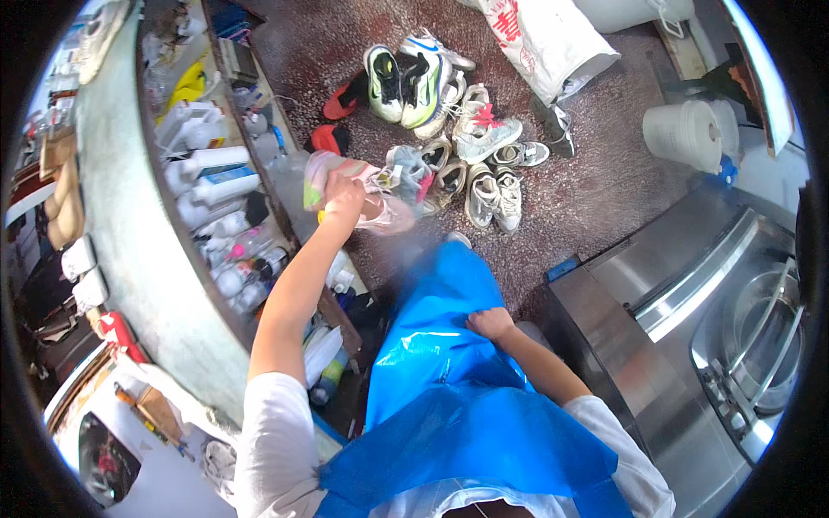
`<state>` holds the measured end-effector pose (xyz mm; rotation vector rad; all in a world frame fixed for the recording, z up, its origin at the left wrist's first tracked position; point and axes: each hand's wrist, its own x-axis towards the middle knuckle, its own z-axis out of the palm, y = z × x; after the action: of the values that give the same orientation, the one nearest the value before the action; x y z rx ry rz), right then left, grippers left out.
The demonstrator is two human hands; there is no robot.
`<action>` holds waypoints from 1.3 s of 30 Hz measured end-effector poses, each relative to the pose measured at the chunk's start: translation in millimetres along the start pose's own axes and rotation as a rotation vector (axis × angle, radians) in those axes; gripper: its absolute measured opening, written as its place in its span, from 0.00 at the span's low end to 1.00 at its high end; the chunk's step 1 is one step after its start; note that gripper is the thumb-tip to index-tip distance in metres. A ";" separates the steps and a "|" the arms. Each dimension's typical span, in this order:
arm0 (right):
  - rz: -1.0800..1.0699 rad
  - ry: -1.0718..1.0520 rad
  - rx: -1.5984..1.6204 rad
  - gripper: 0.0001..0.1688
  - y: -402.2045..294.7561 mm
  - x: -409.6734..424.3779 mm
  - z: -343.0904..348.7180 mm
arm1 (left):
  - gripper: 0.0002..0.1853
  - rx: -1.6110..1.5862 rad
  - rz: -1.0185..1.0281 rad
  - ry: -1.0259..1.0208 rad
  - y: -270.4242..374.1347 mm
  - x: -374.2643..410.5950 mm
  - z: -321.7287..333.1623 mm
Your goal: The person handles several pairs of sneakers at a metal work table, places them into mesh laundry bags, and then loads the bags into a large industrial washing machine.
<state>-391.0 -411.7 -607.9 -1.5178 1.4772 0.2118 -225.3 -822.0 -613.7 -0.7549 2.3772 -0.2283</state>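
Observation:
My left hand [344,196] grips a pair of pale pink sneakers [390,215] with pastel-coloured soles, at the left edge of a group of shoes on the floor. Beside them lies a grey shoe with pink parts [407,173]. Further off are white and lime-green sneakers [424,90] and a grey sneaker with red laces [486,133]. Grey sneakers [482,196] stand nearer to me. My right hand [490,322] is closed at the blue plastic apron [440,349] over my legs and seems to hold a fold of it.
Shelves [285,233] full of bottles run along the left, below a pale worktop [116,194]. A stainless-steel front-loading washing machine [673,337] stands at the right. White buckets [683,136] and a white plastic bag [547,45] are beyond, on the speckled floor [609,188].

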 end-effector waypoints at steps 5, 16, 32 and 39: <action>0.090 0.031 0.156 0.12 -17.4 -19.5 -16.0 | 0.17 -0.446 -0.131 0.270 -50.6 -152.0 -137.5; -0.301 0.946 1.329 0.10 -171.4 -60.5 -369.9 | 0.17 -0.732 -0.489 0.504 -64.2 -434.4 -318.5; -1.117 0.066 -0.549 0.12 -482.9 -85.4 -260.0 | 0.22 -0.503 -0.839 0.368 9.9 -630.3 -232.4; -0.943 0.390 -0.564 0.13 -532.7 -77.3 -213.5 | 0.29 -0.355 -0.984 0.395 -9.4 -696.3 -173.2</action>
<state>-64.6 -621.8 -178.1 -2.6653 0.8404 -0.2747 118.3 -436.7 -115.3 -2.1883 2.2003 -0.3792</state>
